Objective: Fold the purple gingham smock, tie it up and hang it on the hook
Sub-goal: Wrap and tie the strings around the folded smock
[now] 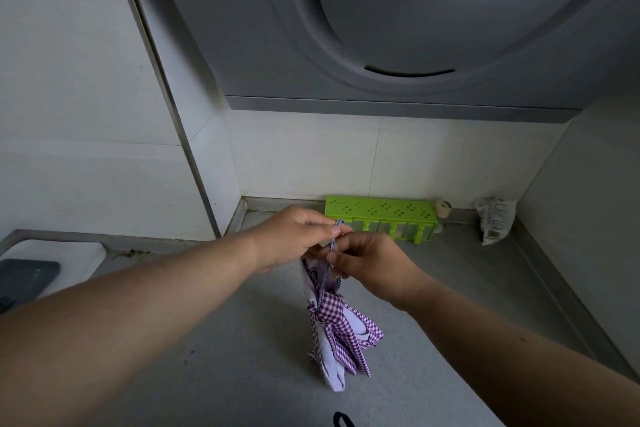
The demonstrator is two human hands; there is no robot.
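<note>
The purple gingham smock (337, 326) hangs as a folded, tied bundle above the grey counter, with a strap knotted round its middle. A thin blue-and-white striped loop (334, 235) rises from its top. My left hand (294, 236) pinches the upper part of that loop between thumb and fingers. My right hand (367, 262) grips the loop just below, at the top of the bundle. Both hands touch each other over the cord. No hook is in view.
A grey counter (242, 357) lies below. At the back wall stand a green perforated rack (381, 215), a small jar (443, 210) and a crumpled bag (493, 224). A range hood (398, 28) hangs overhead. A dark object (27, 279) rests on a white board at left.
</note>
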